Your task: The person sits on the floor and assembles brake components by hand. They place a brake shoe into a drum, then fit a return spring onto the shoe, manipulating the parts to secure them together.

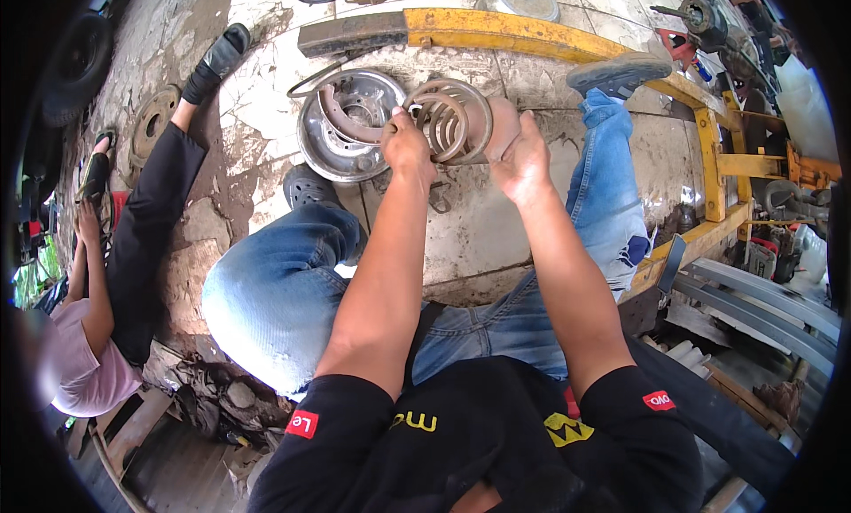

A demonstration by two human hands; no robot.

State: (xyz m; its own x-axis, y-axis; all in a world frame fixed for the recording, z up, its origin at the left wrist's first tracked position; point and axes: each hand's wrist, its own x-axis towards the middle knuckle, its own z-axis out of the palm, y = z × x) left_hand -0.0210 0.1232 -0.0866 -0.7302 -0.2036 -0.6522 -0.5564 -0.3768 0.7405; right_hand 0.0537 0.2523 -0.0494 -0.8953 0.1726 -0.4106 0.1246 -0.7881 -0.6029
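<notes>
My left hand [408,148] is closed, thumb up, on the end of a curved brown brake shoe [335,116]. That shoe extends over a round metal backing plate [317,151] lying on the floor. In my right hand [523,163] is a second curved brown piece, which looks like a brake lining [503,126], pinched near the thumb; the fingers are partly hidden behind it. Between my hands lies a rusty coil spring [449,114], its rings beside the plate's right edge. A small bent metal hook [440,198] lies on the tiles below the spring.
A yellow and black steel beam [496,30] crosses beyond the parts and joins a yellow frame [714,167] at right. Another person [93,336] sits at left, one leg stretched out near a rusty ring [156,123]. Metal bars [762,300] lie at right.
</notes>
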